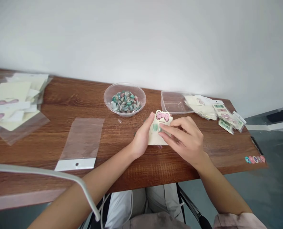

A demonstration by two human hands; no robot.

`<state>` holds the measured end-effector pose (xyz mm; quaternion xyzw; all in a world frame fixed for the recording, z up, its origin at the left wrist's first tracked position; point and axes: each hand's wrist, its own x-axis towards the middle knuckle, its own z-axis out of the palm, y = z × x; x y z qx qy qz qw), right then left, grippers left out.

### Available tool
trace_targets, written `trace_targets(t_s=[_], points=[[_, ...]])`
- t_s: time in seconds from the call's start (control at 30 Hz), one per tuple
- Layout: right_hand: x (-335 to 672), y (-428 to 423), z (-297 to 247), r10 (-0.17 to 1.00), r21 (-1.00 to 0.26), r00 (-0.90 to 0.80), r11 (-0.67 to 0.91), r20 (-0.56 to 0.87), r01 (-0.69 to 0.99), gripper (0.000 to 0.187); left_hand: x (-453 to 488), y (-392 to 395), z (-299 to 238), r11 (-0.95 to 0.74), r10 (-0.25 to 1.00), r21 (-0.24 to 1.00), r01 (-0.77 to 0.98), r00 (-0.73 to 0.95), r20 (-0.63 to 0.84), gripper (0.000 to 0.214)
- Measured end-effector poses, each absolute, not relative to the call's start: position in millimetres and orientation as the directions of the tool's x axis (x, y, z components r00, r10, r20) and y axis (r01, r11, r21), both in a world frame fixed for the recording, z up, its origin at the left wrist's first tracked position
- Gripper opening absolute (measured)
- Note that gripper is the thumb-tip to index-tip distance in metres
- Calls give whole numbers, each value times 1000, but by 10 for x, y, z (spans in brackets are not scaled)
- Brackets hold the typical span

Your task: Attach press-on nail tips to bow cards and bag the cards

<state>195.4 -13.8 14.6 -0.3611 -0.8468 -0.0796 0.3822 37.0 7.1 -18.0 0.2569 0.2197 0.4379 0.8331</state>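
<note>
My left hand [142, 138] grips the left edge of a cream display card [153, 140], thumb up along its side. The card has a pink bow printed at its top. A green press-on nail [155, 127] sits on the card's face. With thumb and forefinger, my right hand [184, 136] pinches a second green nail [160, 129] against the card, right beside the first. Fingertips partly cover this second nail. Behind my hands stands a clear round bowl [107, 106] filled with green and pinkish nails. A few loose nails lie on the wooden table [141, 171] near the card.
A clear bag [85, 136] with a white header lies flat to the left. Bagged bow cards [12, 92] are piled at the far left. Behind right, cream cards and filled packets [224, 114] adjoin a clear tray [175, 108]. A white cable [48, 172] crosses the lower left. Round stickers [254, 159] mark the right edge.
</note>
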Motion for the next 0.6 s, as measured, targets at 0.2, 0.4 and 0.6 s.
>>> trace_targets(t_s=[0.2, 0.4, 0.6], points=[[1934, -134, 132, 590, -138, -439, 688, 678, 712, 14, 367, 62, -190, 477, 849, 618, -625, 509, -140, 66], [1928, -130, 108, 612, -167, -430, 681, 664, 713, 13, 370, 62, -180, 475, 851, 631, -614, 504, -151, 66], [1934, -114, 97, 632, -204, -413, 675, 656, 709, 11, 360, 53, -132, 438, 863, 644, -627, 494, -105, 53]])
